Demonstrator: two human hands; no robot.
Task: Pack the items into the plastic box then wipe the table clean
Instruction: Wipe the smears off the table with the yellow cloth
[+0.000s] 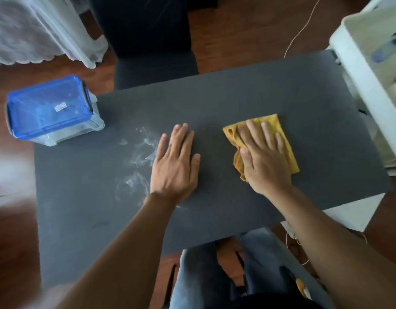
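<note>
While the left hand lies flat and open, the right hand presses spread fingers onto the yellow cloth.

Both hands lie flat, palms down, fingers spread: left hand and right hand.

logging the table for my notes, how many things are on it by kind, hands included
plastic box with blue lid: 1
yellow cloth: 1
hands: 2, left hand flat on the table, right hand pressing on the cloth
total: 4
</note>
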